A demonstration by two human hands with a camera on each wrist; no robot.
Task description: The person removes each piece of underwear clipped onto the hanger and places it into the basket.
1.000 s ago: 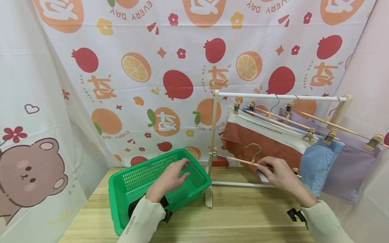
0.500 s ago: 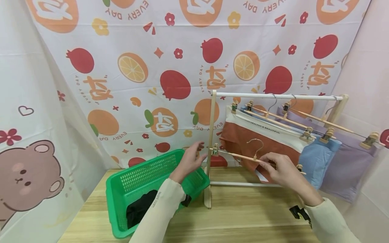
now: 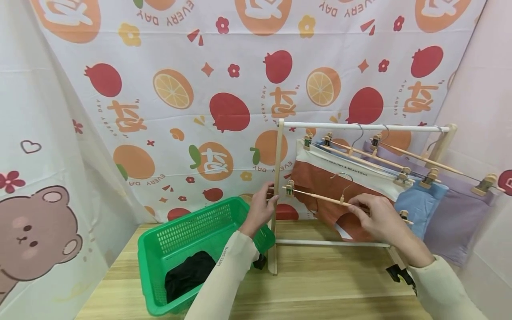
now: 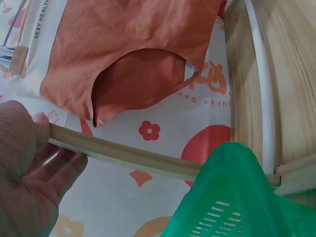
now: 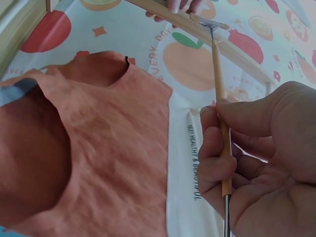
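My right hand (image 3: 378,218) grips a clip hanger (image 3: 320,198) by its wooden bar, thumb and fingers curled round it in the right wrist view. No garment hangs from this hanger, and its hook points up. My left hand (image 3: 259,213) holds the left wooden post (image 4: 123,154) of a small clothes rack, thumb on one side and fingers on the other. Behind the held hanger, rust-brown underpants (image 3: 316,175) with a white waistband hang on the rack. Beyond them hang a light blue garment (image 3: 425,206) and a purple garment (image 3: 460,211), each clipped to a hanger.
A green plastic basket (image 3: 145,262) stands left of the rack, with black cloth (image 3: 188,272) in it. The rack's white top rail (image 3: 316,126) carries the hanger hooks; a white lower rail (image 3: 332,243) runs above the wooden table (image 3: 316,289). A fruit-print curtain (image 3: 240,53) backs everything.
My left hand has moved right from above the basket to the rack's post and taken hold of it. My right hand has carried the hanger slightly right, its left end rising.
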